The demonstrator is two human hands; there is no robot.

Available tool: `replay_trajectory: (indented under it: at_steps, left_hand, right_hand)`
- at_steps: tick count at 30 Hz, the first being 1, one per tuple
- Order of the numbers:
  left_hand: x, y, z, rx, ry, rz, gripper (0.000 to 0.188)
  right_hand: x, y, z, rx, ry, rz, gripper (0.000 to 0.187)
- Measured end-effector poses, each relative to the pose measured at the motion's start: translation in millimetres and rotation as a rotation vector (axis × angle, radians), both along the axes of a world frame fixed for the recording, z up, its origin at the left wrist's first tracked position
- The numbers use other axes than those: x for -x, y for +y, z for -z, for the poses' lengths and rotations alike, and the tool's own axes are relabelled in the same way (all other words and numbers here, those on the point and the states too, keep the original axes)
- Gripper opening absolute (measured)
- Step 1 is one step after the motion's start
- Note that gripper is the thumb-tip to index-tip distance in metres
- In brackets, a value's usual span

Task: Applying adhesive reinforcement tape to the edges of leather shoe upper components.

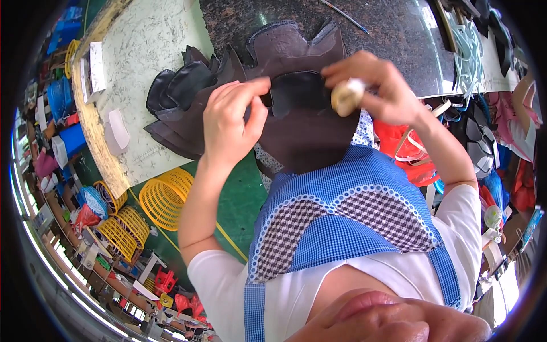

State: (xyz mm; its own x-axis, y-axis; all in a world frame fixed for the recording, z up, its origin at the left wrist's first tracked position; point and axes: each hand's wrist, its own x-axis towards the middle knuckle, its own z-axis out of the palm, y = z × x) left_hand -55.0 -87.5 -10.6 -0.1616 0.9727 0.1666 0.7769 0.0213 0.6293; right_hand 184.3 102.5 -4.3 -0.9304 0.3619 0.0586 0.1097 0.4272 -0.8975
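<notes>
Dark brown leather-like cut pieces (307, 137) are stacked at the table's near edge, partly hanging over it in front of my apron. A smooth black piece (299, 94) lies across them, between my hands. My left hand (236, 114) is at its left end, thumb and forefinger closing on the edge. To the right, my right hand (379, 88) is blurred by motion, its fingertips near the black piece's right end. A rounded tan thing with a whitish top (346, 98) is held in its fingers; its kind is too smeared to make out.
More black curved pieces (182, 88) lie left on a pale scuffed board (142, 62). A pen-like stick (345, 16) rests on the dark speckled tabletop (393, 40). Pale blue-green cords (470, 57) hang at right. Yellow baskets (165, 196) stand on the green floor, left.
</notes>
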Motion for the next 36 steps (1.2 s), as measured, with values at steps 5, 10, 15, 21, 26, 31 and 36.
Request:
replay_trajectory:
  at_steps: [5,10,15,21,26,31,36]
  left_hand:
    - [-26,14,15,-0.155,0.174,-0.118,0.014]
    - [-18,-11,-25,-0.195,-0.044,-0.280,0.012]
    - [50,-49,-41,-0.158,0.005,-0.600,0.017]
    - [21,-4,-38,-0.055,-0.783,-0.350,0.018]
    - [-25,24,6,-0.078,0.029,-0.166,0.027]
    - [-18,19,22,-0.179,0.195,0.105,0.042]
    - [-17,24,19,-0.179,0.270,0.127,0.045]
  right_hand:
    - [-24,32,-1,0.458,0.051,0.422,0.044]
    - [-68,46,-3,0.173,-0.057,0.585,0.051]
    - [-100,52,-8,0.372,0.031,0.789,0.054]
    - [-80,43,-17,0.975,0.531,0.151,0.096]
    - [-20,17,-37,0.734,0.286,0.214,0.144]
    - [1,-11,-2,-0.445,0.101,0.023,0.068]
    - [16,-14,18,-0.550,0.090,-0.025,0.040]
